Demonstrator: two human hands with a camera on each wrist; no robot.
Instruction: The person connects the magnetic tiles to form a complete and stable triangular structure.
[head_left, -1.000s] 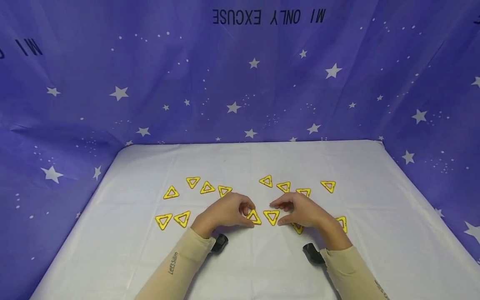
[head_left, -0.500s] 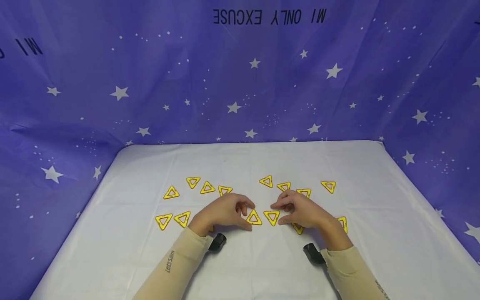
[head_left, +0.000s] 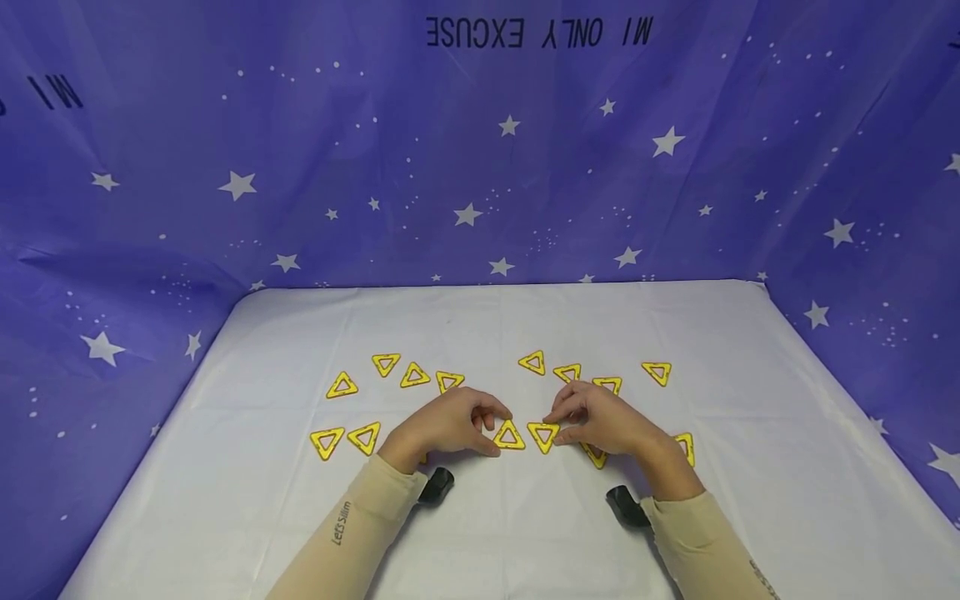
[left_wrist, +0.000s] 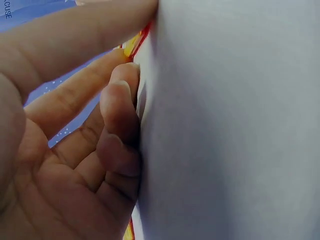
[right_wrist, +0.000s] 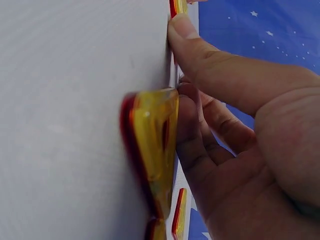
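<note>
Two yellow triangular building tiles with hollow centres lie side by side on the white cloth, a narrow gap between them. My left hand (head_left: 453,421) holds the left tile (head_left: 510,445) by its left side, forefinger at the top corner and thumb by the lower left one. In the left wrist view a sliver of this tile (left_wrist: 131,49) shows beyond the thumb. The right tile (head_left: 543,427) points toward me; thumb and forefinger of my right hand (head_left: 603,421) pinch its right side. Under that palm lies another tile (head_left: 596,456), partly hidden, its red edge plain in the right wrist view.
Several more yellow tiles lie farther back, left (head_left: 415,377) and right (head_left: 657,372). Two sit at the near left (head_left: 365,438), and one tile (head_left: 687,450) is partly behind my right wrist. A purple star-printed curtain (head_left: 420,167) surrounds the back and sides of the table.
My left thumb has drawn back slightly to the left, and the left tile sits a touch farther right. My right thumb and forefinger have closed in on the right tile's side.
</note>
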